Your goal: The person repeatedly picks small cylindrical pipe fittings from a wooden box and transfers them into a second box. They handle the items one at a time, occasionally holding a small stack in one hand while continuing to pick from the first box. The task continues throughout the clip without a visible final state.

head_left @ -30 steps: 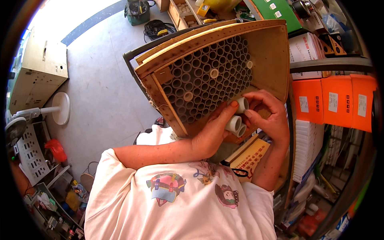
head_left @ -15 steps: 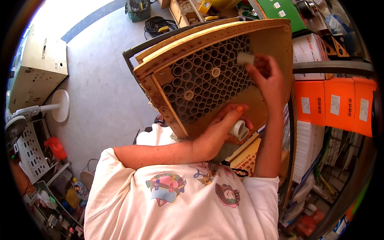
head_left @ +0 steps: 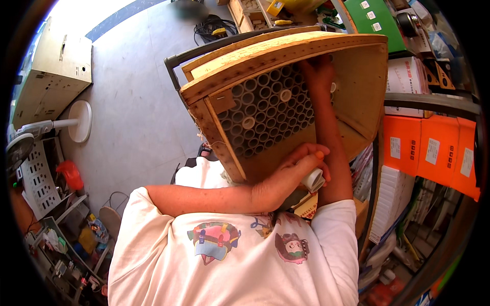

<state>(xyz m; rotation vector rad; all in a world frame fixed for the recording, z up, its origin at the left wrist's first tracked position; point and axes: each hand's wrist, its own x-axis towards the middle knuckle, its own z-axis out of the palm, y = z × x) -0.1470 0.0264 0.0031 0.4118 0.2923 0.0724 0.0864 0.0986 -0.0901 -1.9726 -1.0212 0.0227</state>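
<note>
A wooden box [head_left: 228,155] tilts in front of me, its inside packed with rows of short grey-white plastic pipes [head_left: 263,98] standing end-on. A few stick out further than the rest, such as a whiter pipe [head_left: 286,95] near the middle. My left hand [head_left: 302,162] rests by the box's near edge, its fingers wrapped round white plastic pipe pieces [head_left: 314,180]. Deep in the box, my right hand [head_left: 317,74] reaches to the far right end of the rows. Shadow hides its fingertips, so whatever they hold cannot be made out.
Orange cartons [head_left: 408,145] and a white stack [head_left: 390,199] fill the rack on the right. A dark metal rail [head_left: 434,103] runs close beside the box. Behind it are a green box [head_left: 375,23] and coiled black cable [head_left: 208,29]. A pale cabinet [head_left: 56,71] stands left.
My right hand has gone from above the box's right side, carrying a pipe piece, down and farther into the box. The box has shifted slightly right and nearer in view; my left hand keeps its hold.
</note>
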